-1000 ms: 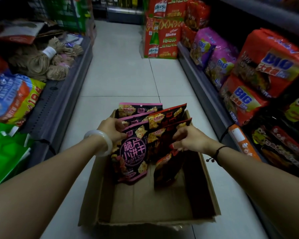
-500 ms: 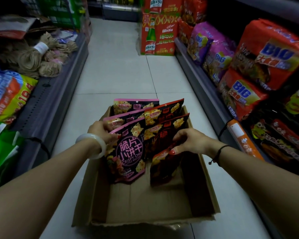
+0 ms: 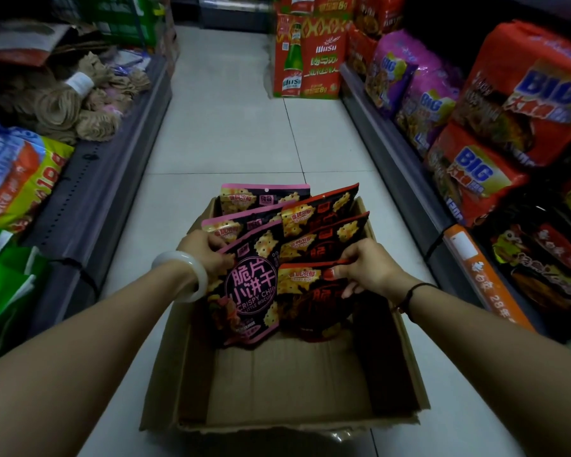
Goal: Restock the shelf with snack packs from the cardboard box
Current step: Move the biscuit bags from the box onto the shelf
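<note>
Snack packs [image 3: 320, 225] stand upright in two files at the far end of the cardboard box [image 3: 406, 341], which rests on the aisle floor [image 3: 228, 127]. One file is pink-trimmed and the other red-trimmed, and about six packs are visible.

The left hand [image 3: 208, 255], which wears a pale bangle [image 3: 185, 275], has its fingers curled over the top edge of the front pink-trimmed pack [image 3: 248, 288]. The thumb's position cannot be made out. The right hand [image 3: 366, 268] pinches the top seam of the front red-trimmed pack [image 3: 310, 298], with the thumb on the printed face and the other fingers folded behind it. Both gripped packs hang below the fingertips with their lower ends inside the box. The remaining packs stand just beyond the fingertips, and the two files touch each other between the two hands.

On the wrist side of the fingers the box bottom lies bare, which suggests that a good share of the stock is already out. No pack of this kind appears on the shelf [image 3: 389, 143] far to the outside of the right fingers, where only large noodle multipacks [image 3: 482, 173] show. The destination spot is therefore out of view.

As judged, the task is midway. The two front packs are held for lifting, none is yet clear of the box, and about four more wait behind them.
</note>
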`<state>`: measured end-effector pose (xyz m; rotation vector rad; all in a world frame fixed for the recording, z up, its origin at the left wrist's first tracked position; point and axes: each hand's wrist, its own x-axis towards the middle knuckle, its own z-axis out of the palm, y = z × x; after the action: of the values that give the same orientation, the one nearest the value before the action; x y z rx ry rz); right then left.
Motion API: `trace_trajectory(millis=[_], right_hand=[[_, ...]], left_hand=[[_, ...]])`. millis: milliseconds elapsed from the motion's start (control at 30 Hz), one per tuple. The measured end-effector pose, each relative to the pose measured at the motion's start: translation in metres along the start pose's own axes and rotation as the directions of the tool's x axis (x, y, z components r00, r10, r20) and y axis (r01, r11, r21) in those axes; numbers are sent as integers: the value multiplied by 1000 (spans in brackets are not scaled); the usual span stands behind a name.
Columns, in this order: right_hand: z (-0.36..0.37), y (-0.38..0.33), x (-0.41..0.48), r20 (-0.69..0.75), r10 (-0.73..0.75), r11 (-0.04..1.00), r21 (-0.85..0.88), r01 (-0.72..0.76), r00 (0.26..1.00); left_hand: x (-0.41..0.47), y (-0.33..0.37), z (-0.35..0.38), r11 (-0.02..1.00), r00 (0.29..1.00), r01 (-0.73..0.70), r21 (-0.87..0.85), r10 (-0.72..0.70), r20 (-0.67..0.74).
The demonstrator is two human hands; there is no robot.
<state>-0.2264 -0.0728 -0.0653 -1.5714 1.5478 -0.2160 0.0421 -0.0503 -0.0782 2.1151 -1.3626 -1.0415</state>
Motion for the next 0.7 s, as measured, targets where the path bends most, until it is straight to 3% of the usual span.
trace_trajectory(millis=[167,367,700], right_hand=[[-5,1,4,100,33,998,47,-37,994],[-5,2,6,41,49,997,56,-51,998],[-21,-14,14,78,62,998,9,-63,995]], left_hand=[[2,0,2,1000,1000,3,20,-3,-13],[-3,-1,-7,995,998,52,-87,-47,51],[0,14,-20,991,981,100,-86,-84,174]])
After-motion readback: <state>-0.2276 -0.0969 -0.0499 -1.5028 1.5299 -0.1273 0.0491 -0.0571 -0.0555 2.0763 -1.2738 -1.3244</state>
